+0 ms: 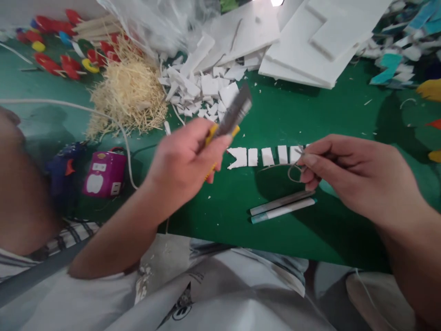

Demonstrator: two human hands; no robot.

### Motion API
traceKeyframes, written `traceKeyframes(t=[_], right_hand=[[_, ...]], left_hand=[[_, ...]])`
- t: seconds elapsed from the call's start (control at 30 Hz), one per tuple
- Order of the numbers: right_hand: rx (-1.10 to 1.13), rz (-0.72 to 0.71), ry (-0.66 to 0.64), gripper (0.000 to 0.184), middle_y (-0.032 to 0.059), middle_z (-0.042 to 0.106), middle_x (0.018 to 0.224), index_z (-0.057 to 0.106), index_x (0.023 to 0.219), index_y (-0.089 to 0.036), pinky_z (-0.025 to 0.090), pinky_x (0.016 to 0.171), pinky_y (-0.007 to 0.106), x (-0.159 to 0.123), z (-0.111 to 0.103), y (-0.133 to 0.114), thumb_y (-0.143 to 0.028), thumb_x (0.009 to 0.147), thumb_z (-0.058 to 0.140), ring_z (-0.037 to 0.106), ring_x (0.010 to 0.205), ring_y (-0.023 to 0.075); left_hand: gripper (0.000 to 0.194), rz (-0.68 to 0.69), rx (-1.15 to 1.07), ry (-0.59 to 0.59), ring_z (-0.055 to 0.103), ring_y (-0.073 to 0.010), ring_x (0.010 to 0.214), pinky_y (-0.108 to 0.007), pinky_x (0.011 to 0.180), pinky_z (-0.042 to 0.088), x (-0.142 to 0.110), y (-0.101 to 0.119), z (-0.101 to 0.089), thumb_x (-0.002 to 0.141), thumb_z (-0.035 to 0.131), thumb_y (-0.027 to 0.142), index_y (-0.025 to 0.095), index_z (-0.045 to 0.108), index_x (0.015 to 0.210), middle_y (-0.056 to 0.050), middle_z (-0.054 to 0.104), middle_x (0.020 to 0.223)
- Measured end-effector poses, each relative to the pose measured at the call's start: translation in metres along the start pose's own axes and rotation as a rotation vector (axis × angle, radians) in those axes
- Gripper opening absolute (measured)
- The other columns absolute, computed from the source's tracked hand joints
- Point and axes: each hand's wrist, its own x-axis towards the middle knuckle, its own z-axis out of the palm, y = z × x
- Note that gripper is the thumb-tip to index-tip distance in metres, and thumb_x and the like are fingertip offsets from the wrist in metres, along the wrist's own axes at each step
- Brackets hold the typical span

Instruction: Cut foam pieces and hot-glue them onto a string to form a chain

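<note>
Toward one o'clock on the green bench (213, 216), white sheets (306, 50) overlap; my left grip (182, 161) clasps a yellow-handled cutter (232, 115), my right grip (358, 174) pinches a thin looped strand (289, 172).

Left hand (188, 158) grips yellow-handled knife (231, 115); right hand (361, 177) pinches looped strand (289, 174) by white pieces (252, 157); 2 pen-like sticks (284, 211) nearby.

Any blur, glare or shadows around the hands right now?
Head view: the left hand and knife look smeared, likely from motion; head view: a light glares white at the top edge; head view: dark shadow covers the green table below the right hand.
</note>
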Motion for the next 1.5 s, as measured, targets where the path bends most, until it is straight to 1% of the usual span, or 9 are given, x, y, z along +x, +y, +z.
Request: traceKeyframes(t=[0.1,0.2,0.4,0.57,0.7,0.83,1.0,1.17,1.5], right_hand=[[0.077,0.011,0.030,0.040,0.0022,0.066,0.061,0.069,0.074,-0.022,0.052,0.048,0.026,0.004,0.004,0.001,-0.060,0.081,0.078,0.062,0.051,0.0128],[0.126,0.005,0.076,0.035,0.0018,0.066,0.061,0.070,0.074,-0.021,0.054,0.049,0.026,0.004,0.008,0.003,-0.054,0.081,0.080,0.061,0.051,0.0120],[0.283,-0.037,0.148,0.021,0.0006,0.067,0.064,0.074,0.075,-0.024,0.053,0.048,0.024,-0.001,0.010,0.007,-0.041,0.084,0.082,0.062,0.054,0.0116],[0.500,-0.020,-0.058,0.021,0.0018,0.068,0.064,0.076,0.077,-0.025,0.047,0.042,0.025,0.000,0.006,0.007,-0.044,0.083,0.083,0.060,0.052,0.0128],[0.645,-0.020,-0.238,0.017,0.0001,0.067,0.061,0.077,0.080,-0.027,0.041,0.038,0.023,-0.001,0.003,0.001,-0.042,0.086,0.080,0.060,0.048,0.0120],[0.694,0.011,-0.348,0.017,-0.0010,0.066,0.058,0.076,0.081,-0.027,0.041,0.037,0.023,-0.004,0.003,-0.003,-0.042,0.085,0.082,0.060,0.046,0.0119],[0.683,-0.012,-0.316,0.018,-0.0012,0.064,0.060,0.076,0.080,-0.026,0.037,0.035,0.024,-0.004,0.005,-0.003,-0.043,0.084,0.082,0.057,0.045,0.0106],[0.741,-0.049,-0.202,0.023,-0.0074,0.047,0.044,0.072,0.074,-0.028,0.026,0.038,0.028,0.001,-0.007,-0.006,-0.045,0.077,0.087,0.037,0.033,0.0062],[0.763,-0.075,-0.188,0.022,-0.0090,0.044,0.040,0.073,0.074,-0.030,0.024,0.038,0.032,0.003,-0.011,-0.004,-0.046,0.075,0.088,0.033,0.029,0.0071]], left_hand=[[0.023,0.062,0.252,-0.009,0.053,-0.0103,0.050,-0.024,0.056,0.042,0.008,-0.006,0.002,0.096,0.056,0.040,0.022,0.057,0.081,0.005,0.056,0.060],[0.019,-0.094,0.583,0.056,0.062,-0.0180,0.062,-0.028,0.068,0.047,0.017,-0.005,-0.005,0.094,0.059,0.040,0.021,0.062,0.092,0.001,0.058,0.064],[0.044,-0.310,0.901,-0.042,0.071,-0.0477,0.105,-0.059,0.090,0.055,0.024,0.012,-0.030,0.102,0.046,0.040,0.008,0.066,0.123,-0.025,0.073,0.104],[0.036,-0.297,0.855,0.029,0.068,-0.0457,0.114,-0.063,0.099,0.053,0.030,-0.001,-0.028,0.095,0.061,0.034,0.011,0.069,0.121,-0.022,0.073,0.111],[0.032,0.062,0.563,0.237,0.064,-0.0319,0.119,-0.048,0.109,0.050,0.024,-0.012,-0.007,0.092,0.072,0.033,0.014,0.069,0.117,-0.016,0.070,0.124],[0.044,0.454,-0.065,-0.126,0.067,-0.0099,0.074,-0.022,0.071,0.055,0.001,-0.010,0.031,0.092,0.075,0.038,0.013,0.067,0.127,-0.009,0.074,0.119],[0.019,0.450,-0.115,-0.456,0.068,-0.0084,0.071,-0.017,0.065,0.045,-0.009,-0.006,0.056,0.102,0.061,0.029,0.019,0.077,0.103,0.002,0.078,0.085],[0.025,0.457,0.043,-0.707,0.067,-0.0112,0.074,-0.021,0.065,0.041,-0.003,-0.009,0.042,0.102,0.058,0.028,0.020,0.077,0.086,0.001,0.077,0.081],[0.032,0.430,0.125,-1.127,0.049,-0.0094,0.060,-0.024,0.059,0.037,-0.001,-0.007,-0.002,0.095,0.062,0.015,0.018,0.063,0.064,0.003,0.061,0.065]])
